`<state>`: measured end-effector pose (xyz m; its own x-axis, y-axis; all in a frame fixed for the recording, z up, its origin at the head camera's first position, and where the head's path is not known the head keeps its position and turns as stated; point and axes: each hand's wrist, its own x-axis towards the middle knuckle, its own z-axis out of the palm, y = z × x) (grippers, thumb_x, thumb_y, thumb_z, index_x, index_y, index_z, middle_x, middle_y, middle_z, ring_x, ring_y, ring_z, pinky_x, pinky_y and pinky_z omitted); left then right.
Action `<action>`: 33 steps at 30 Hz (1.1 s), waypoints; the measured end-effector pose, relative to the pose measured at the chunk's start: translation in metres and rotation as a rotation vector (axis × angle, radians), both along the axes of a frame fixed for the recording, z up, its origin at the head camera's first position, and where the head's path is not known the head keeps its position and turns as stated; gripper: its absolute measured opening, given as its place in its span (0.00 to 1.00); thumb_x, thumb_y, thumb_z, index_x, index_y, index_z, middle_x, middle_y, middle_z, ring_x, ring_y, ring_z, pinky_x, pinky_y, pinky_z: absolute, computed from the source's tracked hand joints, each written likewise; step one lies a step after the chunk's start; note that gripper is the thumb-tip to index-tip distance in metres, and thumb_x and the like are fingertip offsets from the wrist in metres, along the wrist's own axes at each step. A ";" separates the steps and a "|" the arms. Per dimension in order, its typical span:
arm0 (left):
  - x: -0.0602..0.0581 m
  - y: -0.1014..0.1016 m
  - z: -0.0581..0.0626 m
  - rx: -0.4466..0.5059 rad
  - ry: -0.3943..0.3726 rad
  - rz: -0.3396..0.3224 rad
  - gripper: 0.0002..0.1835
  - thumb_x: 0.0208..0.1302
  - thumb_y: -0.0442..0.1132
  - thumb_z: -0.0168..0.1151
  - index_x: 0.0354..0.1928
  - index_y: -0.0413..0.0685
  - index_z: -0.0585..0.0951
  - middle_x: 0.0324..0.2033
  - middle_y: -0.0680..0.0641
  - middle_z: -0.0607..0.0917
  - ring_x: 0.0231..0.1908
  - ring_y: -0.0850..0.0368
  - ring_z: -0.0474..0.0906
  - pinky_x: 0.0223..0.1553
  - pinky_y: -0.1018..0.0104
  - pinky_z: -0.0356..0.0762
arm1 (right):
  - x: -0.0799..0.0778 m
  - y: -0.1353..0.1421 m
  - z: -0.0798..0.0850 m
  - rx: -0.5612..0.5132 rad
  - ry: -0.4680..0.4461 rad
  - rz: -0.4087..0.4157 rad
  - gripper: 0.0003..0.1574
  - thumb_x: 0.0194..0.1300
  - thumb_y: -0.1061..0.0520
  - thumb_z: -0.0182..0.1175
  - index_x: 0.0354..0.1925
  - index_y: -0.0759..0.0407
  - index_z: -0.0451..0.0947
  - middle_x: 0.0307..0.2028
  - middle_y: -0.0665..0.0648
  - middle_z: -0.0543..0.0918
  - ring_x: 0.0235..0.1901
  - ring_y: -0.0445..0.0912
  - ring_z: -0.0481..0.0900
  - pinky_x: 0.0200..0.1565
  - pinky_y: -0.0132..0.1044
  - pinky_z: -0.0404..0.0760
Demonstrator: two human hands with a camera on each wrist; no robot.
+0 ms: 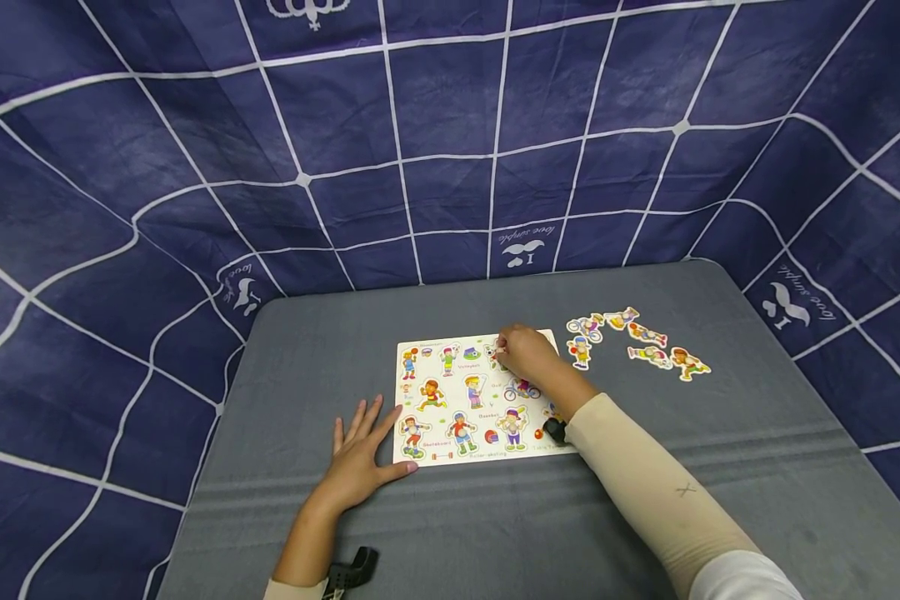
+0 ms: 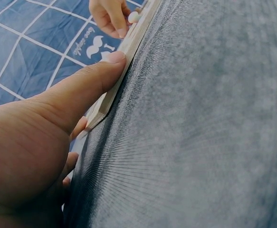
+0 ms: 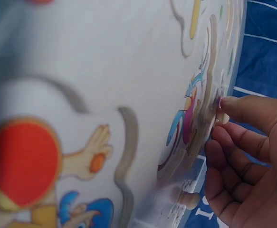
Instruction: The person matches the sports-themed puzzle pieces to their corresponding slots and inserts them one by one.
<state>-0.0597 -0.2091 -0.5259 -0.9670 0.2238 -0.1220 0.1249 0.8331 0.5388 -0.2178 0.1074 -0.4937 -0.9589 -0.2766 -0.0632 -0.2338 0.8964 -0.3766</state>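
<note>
Left hand lies spread, thumb on the puzzle board, while the right hand pinches a knob near its far right corner, likely a fitting step next calling for pressing down.

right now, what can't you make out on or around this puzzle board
Head view: the right hand, pinching a knob, covers part of the picture beneath.
Head view: sleeve and black wrist device hide part of the board at lower right.
Right wrist view: red-disc figure cut off by left and bottom edges.
Left wrist view: board edge-on, its face unseen.
</note>
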 end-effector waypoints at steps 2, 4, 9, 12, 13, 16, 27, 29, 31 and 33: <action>0.000 0.000 0.000 0.000 -0.003 -0.001 0.55 0.51 0.65 0.74 0.79 0.66 0.58 0.82 0.44 0.47 0.81 0.37 0.35 0.74 0.30 0.22 | 0.002 0.001 0.001 -0.010 -0.006 -0.003 0.09 0.67 0.53 0.64 0.42 0.56 0.81 0.36 0.55 0.81 0.36 0.49 0.78 0.42 0.45 0.78; 0.000 0.000 0.000 -0.002 -0.007 -0.001 0.55 0.51 0.65 0.74 0.79 0.66 0.58 0.82 0.44 0.47 0.81 0.37 0.35 0.74 0.30 0.21 | 0.003 0.001 0.003 -0.022 -0.005 0.000 0.12 0.68 0.52 0.63 0.45 0.57 0.81 0.35 0.54 0.81 0.36 0.49 0.78 0.42 0.44 0.78; 0.000 0.000 -0.001 0.002 -0.005 0.003 0.55 0.51 0.65 0.74 0.79 0.67 0.58 0.82 0.44 0.47 0.81 0.37 0.35 0.74 0.30 0.22 | 0.011 0.005 0.006 -0.057 0.044 0.015 0.11 0.68 0.52 0.63 0.45 0.56 0.81 0.34 0.53 0.80 0.35 0.47 0.76 0.39 0.42 0.75; 0.000 0.000 -0.002 0.004 0.003 0.002 0.55 0.51 0.66 0.74 0.79 0.67 0.58 0.82 0.44 0.47 0.81 0.37 0.35 0.74 0.30 0.22 | 0.016 0.012 0.009 -0.111 0.085 0.003 0.10 0.68 0.54 0.63 0.44 0.57 0.82 0.37 0.54 0.81 0.36 0.47 0.77 0.40 0.42 0.76; 0.000 0.000 -0.003 0.004 0.005 0.002 0.55 0.51 0.66 0.74 0.79 0.67 0.58 0.82 0.44 0.48 0.81 0.37 0.35 0.74 0.30 0.22 | 0.018 0.014 0.010 -0.128 0.097 -0.004 0.10 0.68 0.54 0.63 0.45 0.57 0.82 0.38 0.54 0.82 0.37 0.48 0.78 0.41 0.43 0.77; -0.001 0.000 -0.004 0.003 0.009 0.001 0.55 0.51 0.67 0.74 0.79 0.67 0.58 0.82 0.45 0.48 0.81 0.38 0.35 0.74 0.30 0.22 | 0.022 0.022 0.012 -0.167 0.113 -0.022 0.11 0.69 0.54 0.62 0.47 0.58 0.82 0.41 0.56 0.83 0.39 0.49 0.80 0.44 0.45 0.80; 0.000 -0.001 -0.004 0.021 -0.008 0.003 0.55 0.51 0.68 0.73 0.79 0.68 0.58 0.82 0.46 0.47 0.81 0.39 0.34 0.74 0.31 0.21 | 0.026 0.049 0.011 -0.198 0.149 -0.072 0.09 0.68 0.56 0.62 0.44 0.59 0.83 0.37 0.56 0.81 0.36 0.49 0.78 0.39 0.43 0.77; 0.000 -0.001 -0.004 0.021 -0.010 0.004 0.55 0.51 0.68 0.73 0.79 0.68 0.58 0.82 0.46 0.47 0.81 0.39 0.34 0.74 0.31 0.21 | 0.026 0.053 0.011 -0.197 0.154 -0.079 0.08 0.68 0.56 0.62 0.42 0.58 0.83 0.36 0.56 0.81 0.35 0.49 0.78 0.38 0.42 0.76; 0.000 -0.001 -0.004 0.020 -0.005 0.003 0.55 0.51 0.67 0.73 0.79 0.68 0.58 0.82 0.45 0.47 0.81 0.39 0.34 0.74 0.31 0.21 | 0.027 0.057 0.011 -0.194 0.159 -0.083 0.08 0.68 0.56 0.62 0.41 0.59 0.82 0.36 0.56 0.81 0.34 0.49 0.77 0.37 0.42 0.75; 0.000 -0.001 -0.004 0.018 0.001 0.003 0.55 0.51 0.67 0.73 0.79 0.68 0.58 0.82 0.45 0.47 0.81 0.39 0.35 0.74 0.31 0.21 | 0.027 0.062 0.011 -0.191 0.160 -0.086 0.08 0.68 0.56 0.61 0.41 0.59 0.82 0.36 0.56 0.80 0.34 0.49 0.77 0.37 0.41 0.74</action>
<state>-0.0595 -0.2097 -0.5295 -0.9679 0.2226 -0.1164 0.1228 0.8236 0.5538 -0.1906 0.1690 -0.4827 -0.9730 -0.1861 0.1364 -0.2299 0.8316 -0.5055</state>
